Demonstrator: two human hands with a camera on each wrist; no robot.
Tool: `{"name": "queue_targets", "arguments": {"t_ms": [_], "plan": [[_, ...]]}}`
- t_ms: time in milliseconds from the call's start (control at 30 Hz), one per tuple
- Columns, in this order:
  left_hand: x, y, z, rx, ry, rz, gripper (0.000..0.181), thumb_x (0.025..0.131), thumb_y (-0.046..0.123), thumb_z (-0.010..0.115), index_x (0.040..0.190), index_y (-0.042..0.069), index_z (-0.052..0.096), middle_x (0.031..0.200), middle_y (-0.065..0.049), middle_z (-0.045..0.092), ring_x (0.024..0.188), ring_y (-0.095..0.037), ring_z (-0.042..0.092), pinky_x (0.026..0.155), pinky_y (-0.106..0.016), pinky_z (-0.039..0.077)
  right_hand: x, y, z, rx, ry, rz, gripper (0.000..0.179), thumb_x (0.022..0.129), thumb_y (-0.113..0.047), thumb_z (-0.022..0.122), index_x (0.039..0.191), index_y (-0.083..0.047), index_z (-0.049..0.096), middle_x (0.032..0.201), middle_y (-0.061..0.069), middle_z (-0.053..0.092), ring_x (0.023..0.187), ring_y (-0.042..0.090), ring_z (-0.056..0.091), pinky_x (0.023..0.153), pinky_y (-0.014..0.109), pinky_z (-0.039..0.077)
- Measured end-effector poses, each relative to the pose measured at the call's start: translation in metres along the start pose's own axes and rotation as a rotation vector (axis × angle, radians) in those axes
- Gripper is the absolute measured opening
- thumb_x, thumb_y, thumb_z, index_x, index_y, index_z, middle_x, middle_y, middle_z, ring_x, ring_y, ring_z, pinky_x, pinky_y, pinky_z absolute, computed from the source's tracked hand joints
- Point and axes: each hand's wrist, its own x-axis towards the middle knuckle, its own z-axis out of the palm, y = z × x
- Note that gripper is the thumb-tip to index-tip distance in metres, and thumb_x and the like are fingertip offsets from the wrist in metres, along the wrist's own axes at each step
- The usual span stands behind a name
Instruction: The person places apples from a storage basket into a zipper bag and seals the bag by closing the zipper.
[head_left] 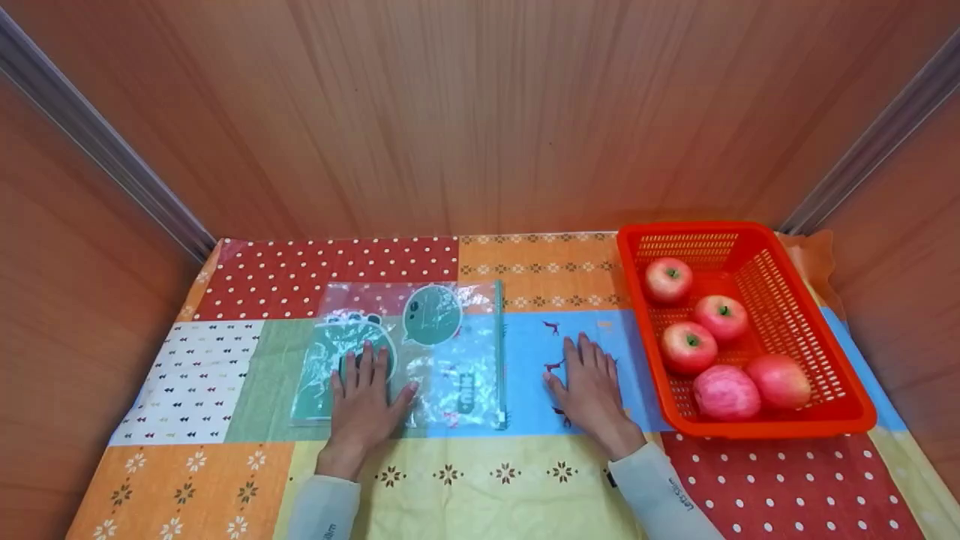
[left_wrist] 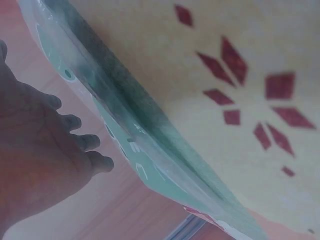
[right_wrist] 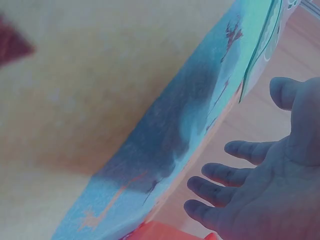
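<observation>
A clear plastic zip bag (head_left: 450, 375) printed with green cartoon shapes lies flat on the patchwork cloth, its green zip edge on the right side. Over the bag's left part is my left hand (head_left: 364, 405), fingers spread and pointing away from me; the left wrist view shows the fingers (left_wrist: 87, 142) straight, with nothing held. My right hand (head_left: 592, 390) is over the blue patch between the bag and a red basket (head_left: 761, 427). In the right wrist view its fingers (right_wrist: 215, 187) are extended and grip nothing. Several red apples (head_left: 690, 348) sit inside the basket.
The patchwork tablecloth (head_left: 465, 499) covers the table. A wooden panel (head_left: 480, 120) rises behind it, with side panels at left and right joined by grey metal strips (head_left: 97, 135). An orange cloth flap (head_left: 817, 262) lies beside the basket's far right corner.
</observation>
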Motion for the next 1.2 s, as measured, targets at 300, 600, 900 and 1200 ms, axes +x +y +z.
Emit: {"name": "queue_targets", "arguments": {"t_ms": [300, 600, 900, 1200], "plan": [[0.002, 0.012, 0.007, 0.001, 0.027, 0.046, 0.086, 0.103, 0.051, 0.058, 0.165, 0.001, 0.028, 0.172, -0.026, 0.021, 0.159, -0.052, 0.012, 0.127, -0.071, 0.005, 0.001, -0.006, 0.002, 0.014, 0.011, -0.012, 0.068, 0.102, -0.027, 0.069, 0.155, 0.008, 0.044, 0.161, 0.032, 0.037, 0.146, 0.051, 0.035, 0.123, 0.067, 0.025], [0.001, 0.025, 0.011, -0.014, -0.011, 0.054, 0.085, 0.104, 0.052, 0.056, 0.167, 0.003, 0.026, 0.174, -0.022, 0.019, 0.16, -0.05, 0.011, 0.129, -0.068, 0.007, 0.0, -0.015, 0.004, 0.007, 0.028, -0.035, 0.064, 0.1, -0.025, 0.072, 0.151, 0.008, 0.049, 0.157, 0.032, 0.043, 0.143, 0.05, 0.04, 0.121, 0.067, 0.03], [0.001, 0.037, 0.02, -0.002, -0.012, 0.08, 0.084, 0.103, 0.052, 0.057, 0.166, 0.003, 0.029, 0.173, -0.022, 0.022, 0.159, -0.05, 0.015, 0.128, -0.069, 0.01, -0.001, -0.023, 0.008, 0.008, -0.013, -0.006, 0.068, 0.1, -0.027, 0.073, 0.153, 0.007, 0.047, 0.16, 0.031, 0.04, 0.146, 0.049, 0.038, 0.123, 0.066, 0.027], [0.001, 0.048, 0.025, -0.001, -0.024, 0.096, 0.083, 0.104, 0.052, 0.057, 0.165, 0.002, 0.03, 0.172, -0.023, 0.025, 0.159, -0.049, 0.018, 0.127, -0.069, 0.013, 0.0, -0.032, 0.012, 0.018, -0.001, -0.028, 0.067, 0.1, -0.025, 0.074, 0.152, 0.009, 0.047, 0.159, 0.033, 0.041, 0.144, 0.051, 0.04, 0.123, 0.065, 0.029]]}}
